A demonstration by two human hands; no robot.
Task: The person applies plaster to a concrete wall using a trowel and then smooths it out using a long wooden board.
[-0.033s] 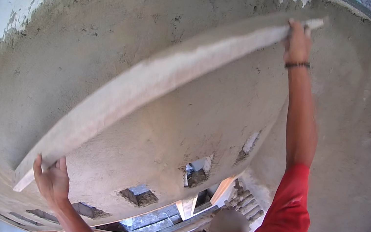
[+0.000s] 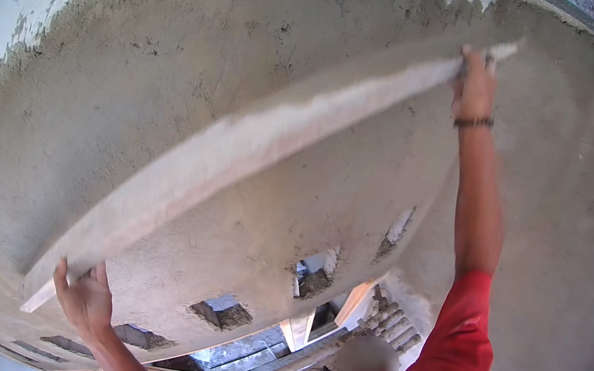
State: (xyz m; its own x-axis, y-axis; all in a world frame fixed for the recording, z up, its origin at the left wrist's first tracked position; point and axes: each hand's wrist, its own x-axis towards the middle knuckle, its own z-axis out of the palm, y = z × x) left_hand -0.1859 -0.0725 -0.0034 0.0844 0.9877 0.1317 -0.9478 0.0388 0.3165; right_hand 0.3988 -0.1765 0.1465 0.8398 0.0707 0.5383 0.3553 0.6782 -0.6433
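A long pale wooden screed board (image 2: 241, 140) runs slantwise across a wall of wet grey mortar (image 2: 176, 61), from the lower left to the upper right. It lies along the wall and looks bent in this view. Near the board's lower end, my left hand (image 2: 85, 297) grips its edge with the thumb and fingers. My right hand (image 2: 476, 86), a dark bracelet at its wrist, is closed round the upper end. Both arms reach up, the right one in a red sleeve (image 2: 463, 318).
Several rectangular openings (image 2: 221, 311) with rough edges cut through the wall's lower part. White unplastered patches (image 2: 35, 4) border the mortar at the top and left. A second grey wall (image 2: 562, 216) stands at the right. Wooden frame pieces (image 2: 354, 304) show low down.
The board has shifted slightly downward along the wall, more at its upper end. Both my hands have moved down with it and keep their grip.
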